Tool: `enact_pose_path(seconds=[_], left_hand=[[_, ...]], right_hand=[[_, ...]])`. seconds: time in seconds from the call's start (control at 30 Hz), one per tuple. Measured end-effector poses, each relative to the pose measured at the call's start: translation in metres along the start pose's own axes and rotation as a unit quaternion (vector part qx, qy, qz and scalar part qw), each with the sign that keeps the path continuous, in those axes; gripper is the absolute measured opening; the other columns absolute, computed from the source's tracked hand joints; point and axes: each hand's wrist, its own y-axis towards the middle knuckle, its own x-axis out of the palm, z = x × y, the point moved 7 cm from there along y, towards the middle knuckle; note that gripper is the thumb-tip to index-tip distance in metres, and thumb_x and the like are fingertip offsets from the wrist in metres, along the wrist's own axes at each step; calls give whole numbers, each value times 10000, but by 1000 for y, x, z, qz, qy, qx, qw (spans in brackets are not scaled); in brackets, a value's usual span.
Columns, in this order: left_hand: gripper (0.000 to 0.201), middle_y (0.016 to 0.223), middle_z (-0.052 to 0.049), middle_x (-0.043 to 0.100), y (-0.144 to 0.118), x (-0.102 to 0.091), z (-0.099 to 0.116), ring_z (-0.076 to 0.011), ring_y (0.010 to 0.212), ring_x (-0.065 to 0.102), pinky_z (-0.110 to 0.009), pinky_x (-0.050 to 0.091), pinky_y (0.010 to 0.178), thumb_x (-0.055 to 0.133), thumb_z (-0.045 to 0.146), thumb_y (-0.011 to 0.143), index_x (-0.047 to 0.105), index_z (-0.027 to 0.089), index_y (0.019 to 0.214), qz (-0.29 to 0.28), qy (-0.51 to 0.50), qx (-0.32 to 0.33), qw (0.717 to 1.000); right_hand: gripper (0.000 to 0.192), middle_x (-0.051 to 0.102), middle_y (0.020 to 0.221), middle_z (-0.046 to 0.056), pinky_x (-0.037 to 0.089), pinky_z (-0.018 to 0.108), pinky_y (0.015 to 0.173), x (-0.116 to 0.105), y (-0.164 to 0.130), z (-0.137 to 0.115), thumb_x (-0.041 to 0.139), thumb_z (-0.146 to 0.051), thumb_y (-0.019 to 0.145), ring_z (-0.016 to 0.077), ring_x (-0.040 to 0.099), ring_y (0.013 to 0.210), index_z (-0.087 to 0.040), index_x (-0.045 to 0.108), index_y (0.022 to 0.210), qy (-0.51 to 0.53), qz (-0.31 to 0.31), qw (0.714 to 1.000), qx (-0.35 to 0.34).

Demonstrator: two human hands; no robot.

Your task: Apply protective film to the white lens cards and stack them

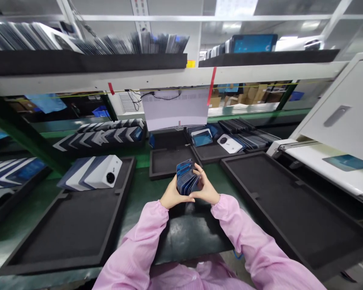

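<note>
Both my hands grip one fanned stack of thin dark-blue phone panels (pixel 187 179) above the green bench mat. My left hand (pixel 173 193) wraps the stack's left side and lower edge. From the right, my right hand (pixel 206 187) closes round the same stack, its thumb near the left thumb at the bottom. The panels stand on edge, slightly spread at the top. Beyond the stack lies a small black foam tray (pixel 161 163). Pink sleeves cover both my forearms.
A black foam tray (pixel 78 229) at left holds several white and blue phone panels (pixel 92 173) at its far end. Another black tray (pixel 293 205) lies at right, beside a white machine (pixel 335 108). Panels fill trays behind and the overhead shelf (pixel 87 62).
</note>
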Motion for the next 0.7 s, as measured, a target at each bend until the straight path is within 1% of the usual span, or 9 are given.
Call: enact_pose_path(seconds=[0.03,0.13,0.2,0.27,0.33,0.43,0.53,0.6,0.7], left_hand=[[1000,1267,-132,601,-1,-6,-3,-323,1184,569,-495,421,1034,910,348,428,456,191,1304,25,10,10,1000],[1031,1185,-131,619,-11,-21,-17,-340,1117,594,-525,423,1011,893,510,345,485,180,1232,141,58,51,987],[1034,1176,-133,605,-19,-19,-27,-337,1093,599,-523,439,988,843,612,377,462,183,1238,171,67,67,981],[931,1155,-124,597,-26,-11,-33,-319,1069,605,-510,457,963,781,648,495,457,189,1237,177,71,70,979],[777,1128,-114,588,-32,-4,-33,-300,1056,603,-500,461,954,722,614,620,472,190,1222,181,81,67,978],[670,1182,-126,539,-40,1,-28,-306,1137,551,-514,411,1009,679,521,708,457,184,1242,200,106,62,972],[726,1279,-157,481,-45,2,-24,-323,1236,486,-521,363,1058,682,442,722,368,176,1320,239,130,44,961],[864,1332,-173,461,-47,4,-24,-326,1256,482,-506,371,1064,713,432,692,264,179,1385,261,111,20,959],[943,1316,-179,500,-44,13,-27,-319,1223,522,-481,401,1055,766,432,645,248,176,1389,237,64,2,970]], right_hand=[[1114,443,1387,126,339,478,1121,3,-1,8,890,-376,517,287,461,1306,-288,242,1420,19,3,1000,9],[909,482,1364,113,327,477,1132,4,-8,28,853,-365,594,277,475,1298,-278,359,1352,40,30,998,22],[845,490,1364,111,354,472,1119,1,-14,36,841,-351,617,275,494,1282,-275,390,1328,40,32,998,27],[850,492,1369,119,366,464,1115,-2,-17,41,847,-364,602,280,500,1278,-260,405,1321,30,16,999,34],[834,508,1356,127,369,461,1115,-3,-19,46,846,-384,594,284,508,1270,-235,434,1303,5,-13,999,51],[771,555,1301,134,389,484,1093,-1,-20,55,822,-398,628,289,546,1224,-207,460,1283,-52,-47,994,79],[748,548,1304,148,396,502,1078,6,-22,57,787,-382,680,302,547,1216,-199,431,1312,-107,-57,991,57],[822,491,1367,163,384,505,1088,10,-23,54,780,-363,694,313,512,1254,-206,352,1377,-126,-49,991,26],[974,379,1459,170,328,521,1129,11,-25,47,791,-348,683,329,409,1345,-225,208,1454,-130,-15,991,-16]])
